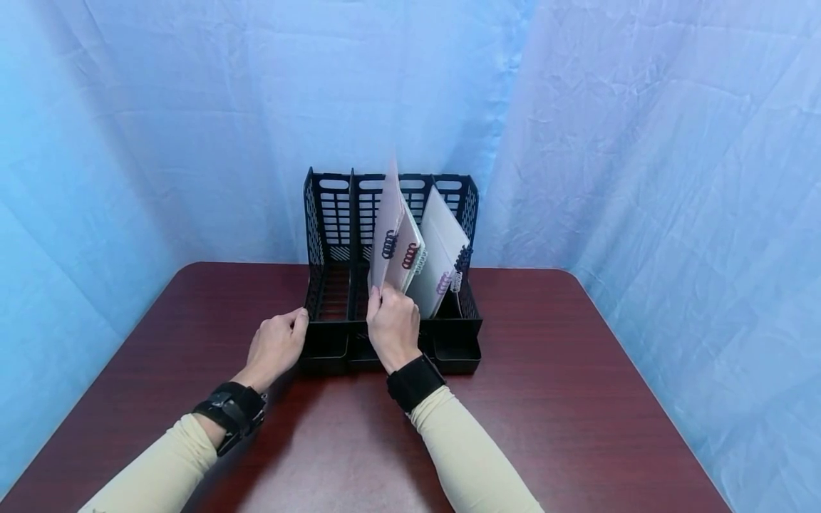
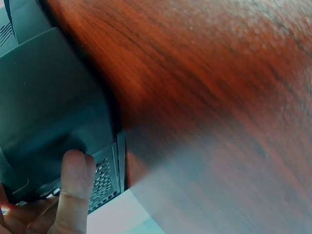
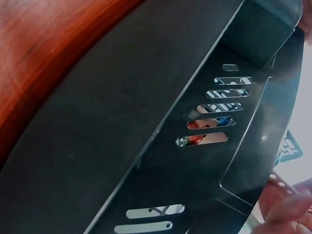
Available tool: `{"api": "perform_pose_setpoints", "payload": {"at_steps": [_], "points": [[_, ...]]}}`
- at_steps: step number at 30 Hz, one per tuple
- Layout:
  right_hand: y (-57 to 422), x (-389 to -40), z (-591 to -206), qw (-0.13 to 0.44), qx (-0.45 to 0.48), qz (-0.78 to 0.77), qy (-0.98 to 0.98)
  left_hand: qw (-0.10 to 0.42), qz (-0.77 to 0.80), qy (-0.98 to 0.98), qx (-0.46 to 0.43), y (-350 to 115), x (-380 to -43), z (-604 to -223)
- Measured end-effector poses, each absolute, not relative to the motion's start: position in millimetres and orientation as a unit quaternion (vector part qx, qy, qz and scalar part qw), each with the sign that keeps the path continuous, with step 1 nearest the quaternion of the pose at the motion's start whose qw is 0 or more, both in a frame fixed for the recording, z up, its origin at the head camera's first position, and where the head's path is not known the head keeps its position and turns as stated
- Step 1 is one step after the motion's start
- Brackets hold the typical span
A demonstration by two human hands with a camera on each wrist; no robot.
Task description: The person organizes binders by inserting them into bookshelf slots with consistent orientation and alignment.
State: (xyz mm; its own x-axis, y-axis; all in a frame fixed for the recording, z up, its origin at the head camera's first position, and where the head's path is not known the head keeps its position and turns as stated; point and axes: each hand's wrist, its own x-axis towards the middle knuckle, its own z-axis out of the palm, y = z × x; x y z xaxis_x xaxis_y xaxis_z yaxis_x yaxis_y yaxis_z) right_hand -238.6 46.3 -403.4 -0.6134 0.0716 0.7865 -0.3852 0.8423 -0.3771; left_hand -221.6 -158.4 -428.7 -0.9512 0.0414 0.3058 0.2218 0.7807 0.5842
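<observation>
A black desktop file organizer [image 1: 330, 329] with upright dividers stands at the table's far side. My left hand [image 1: 276, 345] grips its front left corner; in the left wrist view, fingers [image 2: 74, 190] lie against the black plastic wall. At the middle section, my right hand [image 1: 394, 324] pinches the lower front edge of a pale spiral-bound notebook [image 1: 387, 221] with dark coils, which stands upright, slightly tilted. Right beside it is another notebook [image 1: 410, 235] with red coils, and light coils show behind. The right wrist view has the right hand [image 3: 287, 212] partly hidden behind the organizer's front.
More pale spiral notebooks [image 1: 438, 242] with purple and dark coils lean in the right section. Shallow front trays [image 1: 457, 350] line the organizer's front. The dark red table [image 1: 545, 399] extends around it, and blue cloth [image 1: 256, 128] hangs behind.
</observation>
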Motion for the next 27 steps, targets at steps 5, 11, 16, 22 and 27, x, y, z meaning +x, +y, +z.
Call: {"api": "perform_pose_setpoints", "payload": {"at_steps": [5,11,16,22,27], "points": [[49.4,-240.3,-406.2,0.433,0.058,0.217,-0.873,0.138,-0.322,-0.934,-0.068,-158.2,-221.7,-427.6],[49.1,-241.0,-411.7,0.431,0.044,0.187,-0.882,0.134,-0.325,-0.934,-0.066,-159.1,-221.9,-428.0],[46.2,-243.0,-414.3,0.43,0.039,0.193,-0.881,0.128,-0.326,-0.934,-0.073,-159.7,-221.5,-427.4],[42.8,-244.9,-417.1,0.418,0.027,0.191,-0.888,0.122,-0.326,-0.935,-0.072,-160.5,-220.6,-426.2],[44.1,-243.9,-417.5,0.402,0.025,0.172,-0.899,0.11,-0.327,-0.936,-0.076,-159.8,-220.8,-426.5]]}}
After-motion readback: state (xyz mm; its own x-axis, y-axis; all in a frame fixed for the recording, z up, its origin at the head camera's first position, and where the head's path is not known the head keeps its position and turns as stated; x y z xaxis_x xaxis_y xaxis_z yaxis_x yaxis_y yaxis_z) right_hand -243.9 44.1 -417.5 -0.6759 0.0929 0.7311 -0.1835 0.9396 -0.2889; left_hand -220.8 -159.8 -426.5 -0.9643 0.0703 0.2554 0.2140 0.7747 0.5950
